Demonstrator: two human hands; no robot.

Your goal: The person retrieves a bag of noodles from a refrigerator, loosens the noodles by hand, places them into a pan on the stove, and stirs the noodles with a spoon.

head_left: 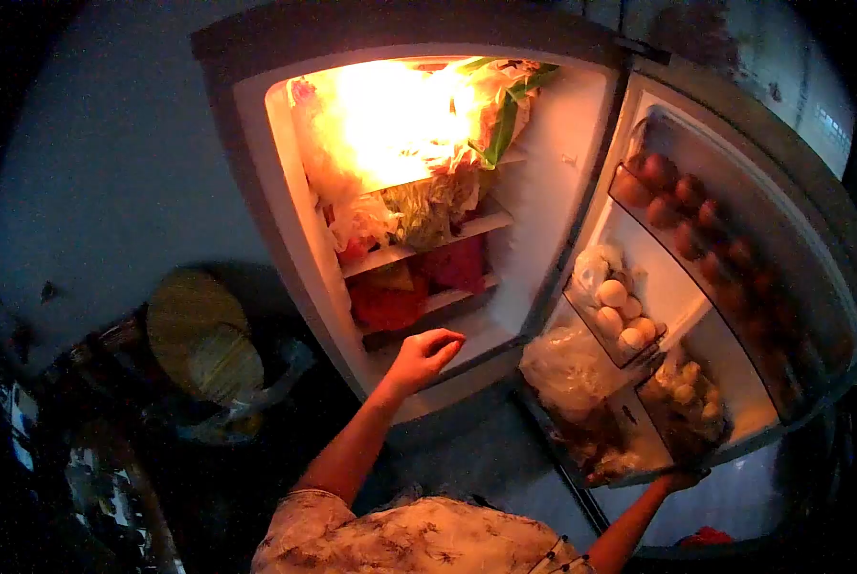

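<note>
A refrigerator (570, 158) stands open, lit inside by a bright glow. My left hand (425, 357) is in front of its lowest part, fingers curled together; whether anything is in them cannot be made out. Above that hand, a red bag (390, 304) lies on a lower shelf, with bagged greens (423, 212) one shelf up. My right hand (682, 480) is at the bottom edge of the open door (749, 421), its fingers partly hidden in shadow. Pale eggs (612, 293) and dark round items (660, 172) sit in the door racks.
Bulging plastic bags (567, 364) fill the lower door rack, beside a bag of small round items (687, 387). Left of the refrigerator, a round woven item (197, 320) stands among dark clutter. Something red (704, 538) lies on the floor beyond the door.
</note>
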